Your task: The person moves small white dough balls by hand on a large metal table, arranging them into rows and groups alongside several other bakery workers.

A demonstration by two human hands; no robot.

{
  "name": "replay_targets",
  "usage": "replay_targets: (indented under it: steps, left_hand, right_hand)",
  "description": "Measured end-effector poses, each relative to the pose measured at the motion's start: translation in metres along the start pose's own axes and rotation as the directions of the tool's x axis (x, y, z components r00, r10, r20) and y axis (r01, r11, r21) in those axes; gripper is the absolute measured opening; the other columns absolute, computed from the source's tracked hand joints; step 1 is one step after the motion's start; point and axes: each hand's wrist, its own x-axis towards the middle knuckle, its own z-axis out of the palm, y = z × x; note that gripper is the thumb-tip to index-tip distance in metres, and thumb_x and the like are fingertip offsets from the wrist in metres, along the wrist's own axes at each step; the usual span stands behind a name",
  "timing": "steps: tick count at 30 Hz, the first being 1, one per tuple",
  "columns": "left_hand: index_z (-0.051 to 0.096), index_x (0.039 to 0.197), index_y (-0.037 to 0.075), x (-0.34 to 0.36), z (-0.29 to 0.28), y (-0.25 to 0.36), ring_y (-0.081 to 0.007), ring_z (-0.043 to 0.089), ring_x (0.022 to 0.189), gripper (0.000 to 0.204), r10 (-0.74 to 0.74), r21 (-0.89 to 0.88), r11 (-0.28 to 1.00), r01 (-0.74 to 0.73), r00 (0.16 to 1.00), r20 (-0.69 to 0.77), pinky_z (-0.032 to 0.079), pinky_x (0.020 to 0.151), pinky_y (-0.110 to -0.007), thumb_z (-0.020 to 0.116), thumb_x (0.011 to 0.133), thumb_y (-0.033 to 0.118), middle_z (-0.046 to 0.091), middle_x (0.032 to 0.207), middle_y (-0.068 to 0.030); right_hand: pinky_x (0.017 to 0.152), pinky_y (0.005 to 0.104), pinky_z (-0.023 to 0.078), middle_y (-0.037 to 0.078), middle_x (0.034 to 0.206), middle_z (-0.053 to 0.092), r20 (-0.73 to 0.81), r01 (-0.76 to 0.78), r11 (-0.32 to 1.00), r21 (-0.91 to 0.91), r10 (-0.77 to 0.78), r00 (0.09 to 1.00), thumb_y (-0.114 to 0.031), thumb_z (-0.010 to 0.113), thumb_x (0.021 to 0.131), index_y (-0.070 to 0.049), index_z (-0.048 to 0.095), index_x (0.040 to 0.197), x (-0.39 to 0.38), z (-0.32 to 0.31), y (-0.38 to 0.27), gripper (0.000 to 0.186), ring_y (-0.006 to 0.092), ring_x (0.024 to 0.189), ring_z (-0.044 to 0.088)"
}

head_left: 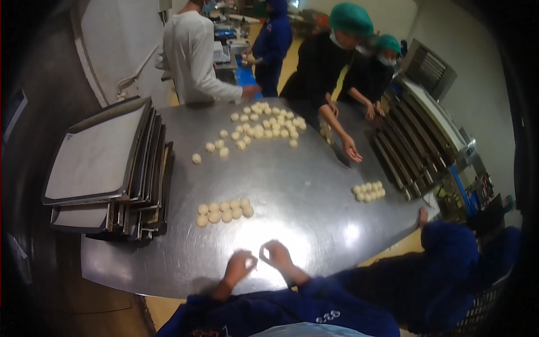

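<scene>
My left hand [238, 267] and my right hand [276, 255] rest close together on the steel table [303, 191] near its front edge. The fingers of both are curled downward. Glare off the metal hides whatever lies under them, so I cannot tell whether either holds dough. A double row of pale dough balls [224, 212] lies just beyond my left hand, a short reach away. My dark blue sleeves come in from the lower edge.
A large scatter of dough balls [266, 123] lies at the far side and a small cluster [369, 191] at the right. Stacked baking trays [101, 163] fill the left end, dark loaf tins [404, 151] the right. Several co-workers stand opposite; another in blue [449, 264] crouches at my right.
</scene>
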Motion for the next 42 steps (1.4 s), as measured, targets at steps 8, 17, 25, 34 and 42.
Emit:
replay_targets:
  steps: [8, 17, 25, 34, 42]
  left_hand:
    - [0.072, 0.085, 0.009, 0.03, -0.044, -0.019, -0.0322, 0.064, 0.099, 0.016, 0.042, 0.152, 0.988, -0.007, 0.972, -0.231, 0.049, 0.088, -0.043, 0.077, 0.071, 0.014, 0.07, 0.097, -0.0116]
    - [0.072, 0.085, 0.012, -0.013, -0.067, -0.023, -0.028, 0.065, 0.094, 0.013, -0.105, 0.171, 0.978, 0.115, 0.992, -0.07, 0.051, 0.087, -0.042, 0.077, 0.073, 0.014, 0.07, 0.094, -0.007]
    - [0.072, 0.085, 0.011, -0.01, -0.011, 0.005, -0.0273, 0.065, 0.103, 0.013, 0.065, -0.059, 0.996, -0.067, 0.997, -0.042, 0.051, 0.093, -0.039, 0.077, 0.074, 0.013, 0.07, 0.101, -0.0082]
    - [0.07, 0.088, 0.009, 0.038, -0.014, -0.007, -0.0311, 0.063, 0.096, 0.013, -0.046, -0.081, 0.996, 0.038, 0.994, -0.096, 0.05, 0.089, -0.04, 0.073, 0.076, 0.011, 0.068, 0.098, -0.0114]
    - [0.07, 0.086, 0.011, 0.013, -0.045, -0.032, -0.0281, 0.063, 0.095, 0.013, 0.034, 0.15, 0.989, -0.014, 0.991, -0.128, 0.051, 0.087, -0.041, 0.075, 0.074, 0.012, 0.068, 0.092, -0.0055]
  right_hand:
    - [0.08, 0.0421, 0.048, 0.015, 0.086, 0.068, -0.263, -0.061, 0.95, -0.306, -0.023, 0.965, -0.02, 0.072, 0.074, -0.01, 0.067, 0.078, 0.001, -0.038, 0.034, 0.012, 0.0319, 0.089, 0.064]
    - [0.071, 0.0444, 0.043, 0.01, 0.081, 0.06, -0.061, 0.024, 0.919, -0.392, -0.052, 0.997, -0.019, 0.077, 0.07, -0.012, 0.065, 0.075, -0.054, -0.042, 0.068, 0.014, 0.0307, 0.081, 0.058]
    - [0.077, 0.0472, 0.047, 0.012, 0.081, 0.063, -0.162, 0.218, 0.976, 0.011, -0.214, 0.963, -0.017, 0.075, 0.071, -0.007, 0.064, 0.077, -0.063, 0.013, 0.036, 0.016, 0.0325, 0.081, 0.06]
    - [0.073, 0.0414, 0.048, 0.013, 0.083, 0.065, -0.216, -0.008, 1.0, 0.003, 0.008, 0.976, -0.016, 0.076, 0.068, -0.007, 0.062, 0.072, -0.004, 0.007, -0.004, 0.017, 0.0322, 0.081, 0.061]
    - [0.068, 0.0447, 0.044, 0.009, 0.078, 0.061, -0.379, -0.006, 0.952, -0.305, -0.115, 0.918, -0.018, 0.075, 0.067, -0.01, 0.064, 0.07, -0.032, -0.02, 0.067, 0.014, 0.0315, 0.078, 0.057]
